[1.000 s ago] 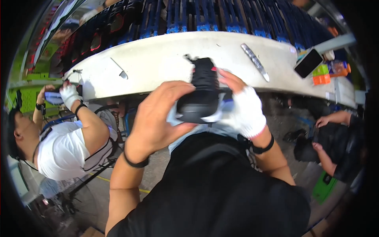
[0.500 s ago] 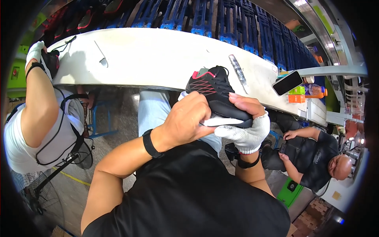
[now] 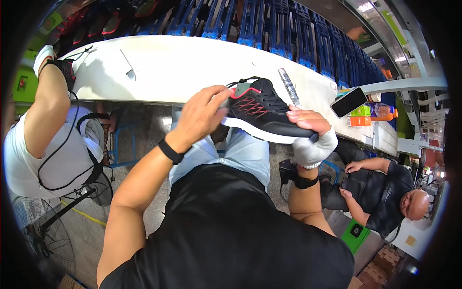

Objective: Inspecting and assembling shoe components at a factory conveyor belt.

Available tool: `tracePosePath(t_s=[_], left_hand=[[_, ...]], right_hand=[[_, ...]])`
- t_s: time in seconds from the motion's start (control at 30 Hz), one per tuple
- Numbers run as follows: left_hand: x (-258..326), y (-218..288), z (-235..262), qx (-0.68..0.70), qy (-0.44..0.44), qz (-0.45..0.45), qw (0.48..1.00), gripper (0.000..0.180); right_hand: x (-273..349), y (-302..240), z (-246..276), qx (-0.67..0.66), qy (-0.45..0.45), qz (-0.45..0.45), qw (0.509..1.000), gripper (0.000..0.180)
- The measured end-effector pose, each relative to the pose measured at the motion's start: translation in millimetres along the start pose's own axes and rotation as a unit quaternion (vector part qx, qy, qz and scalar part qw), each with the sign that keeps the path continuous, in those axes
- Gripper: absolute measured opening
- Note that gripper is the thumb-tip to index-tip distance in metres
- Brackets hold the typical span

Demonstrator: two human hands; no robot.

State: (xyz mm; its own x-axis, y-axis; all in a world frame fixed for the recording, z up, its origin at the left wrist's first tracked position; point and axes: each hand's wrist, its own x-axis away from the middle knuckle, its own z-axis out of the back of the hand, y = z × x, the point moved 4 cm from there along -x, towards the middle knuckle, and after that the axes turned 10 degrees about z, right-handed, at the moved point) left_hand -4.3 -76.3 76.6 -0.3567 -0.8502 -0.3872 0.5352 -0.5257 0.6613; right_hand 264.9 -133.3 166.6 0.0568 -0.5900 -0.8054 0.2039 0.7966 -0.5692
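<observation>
A black sneaker (image 3: pixel 272 108) with red cross lines, a red-edged collar and a white sole is held side-on at the table's near edge, its toe pointing right. My left hand (image 3: pixel 204 111), bare, is at the heel end, its fingers curled against the back of the collar. My right hand (image 3: pixel 315 135) wears a white knit glove with the fingers uncovered. It grips the toe, thumb and fingers pressing on the upper and the sole. Part of the left fingers is hidden behind the heel.
The white table (image 3: pixel 163 62) carries a patterned knife-like tool (image 3: pixel 288 85), a thin hooked tool (image 3: pixel 130 73), a phone (image 3: pixel 350 101), small cartons (image 3: pixel 360 117) and an orange bottle (image 3: pixel 382 111). Blue racks (image 3: pixel 250 24) stand behind. One co-worker is at the left, another sits at the right.
My left hand has moved from the sneaker's side back to its heel. The sneaker has tilted so its white sole edge shows along its length; my right hand stays on the toe.
</observation>
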Motion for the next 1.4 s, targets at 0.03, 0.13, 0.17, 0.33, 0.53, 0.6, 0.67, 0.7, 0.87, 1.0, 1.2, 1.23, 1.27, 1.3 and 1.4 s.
tracePosePath(t_s=[0.03,0.13,0.17,0.33,0.53,0.6,0.67,0.7,0.87,1.0,1.2,1.23,1.27,1.3,1.4], left_hand=[[1,0,7,-0.099,-0.009,-0.012,0.995,0.074],[1,-7,43,-0.027,0.007,-0.081,0.996,0.071],[-11,4,67,-0.072,0.030,-0.164,0.983,0.066],[-57,76,126,-0.032,0.014,-0.200,0.979,0.076],[-99,73,97,0.014,-0.127,-0.049,0.991,0.085],[-107,72,95,-0.018,-0.140,-0.015,0.990,0.084],[-113,67,94,-0.026,-0.132,-0.021,0.991,0.085],[-115,62,92,-0.018,-0.122,-0.017,0.992,0.085],[-122,45,92,0.001,-0.119,0.023,0.993,0.085],[-130,51,89,-0.020,-0.127,0.035,0.991,0.083],[-151,81,67,-0.075,-0.142,-0.035,0.986,0.081],[-152,85,63,-0.078,-0.157,-0.033,0.984,0.081],[-153,88,60,-0.081,-0.172,-0.031,0.981,0.081],[-154,91,58,-0.086,-0.180,-0.036,0.979,0.081],[-150,95,55,-0.096,-0.168,-0.049,0.980,0.081]], right_hand=[[8,6,5,-0.062,0.074,-0.028,0.995,0.041],[32,36,9,-0.221,0.281,-0.138,0.924,0.053],[37,50,5,-0.240,0.311,-0.195,0.899,0.056],[25,103,-28,-0.042,-0.038,-0.105,0.993,0.050],[-61,56,-77,-0.177,-0.098,-0.183,0.962,0.114],[-73,61,-83,-0.155,-0.081,-0.193,0.966,0.098],[-69,71,-87,-0.196,-0.004,-0.171,0.966,0.082],[-60,80,-90,-0.210,0.087,-0.093,0.969,0.065],[-44,115,-97,-0.432,0.290,-0.108,0.847,0.066],[-51,110,-94,-0.385,0.213,-0.119,0.890,0.074],[-64,91,-69,-0.227,0.054,-0.210,0.949,0.096],[-63,89,-67,-0.214,0.099,-0.195,0.952,0.097],[-61,87,-65,-0.199,0.143,-0.179,0.953,0.098],[-58,85,-64,-0.179,0.194,-0.152,0.952,0.092],[-51,85,-58,-0.158,0.208,-0.096,0.960,0.071]])
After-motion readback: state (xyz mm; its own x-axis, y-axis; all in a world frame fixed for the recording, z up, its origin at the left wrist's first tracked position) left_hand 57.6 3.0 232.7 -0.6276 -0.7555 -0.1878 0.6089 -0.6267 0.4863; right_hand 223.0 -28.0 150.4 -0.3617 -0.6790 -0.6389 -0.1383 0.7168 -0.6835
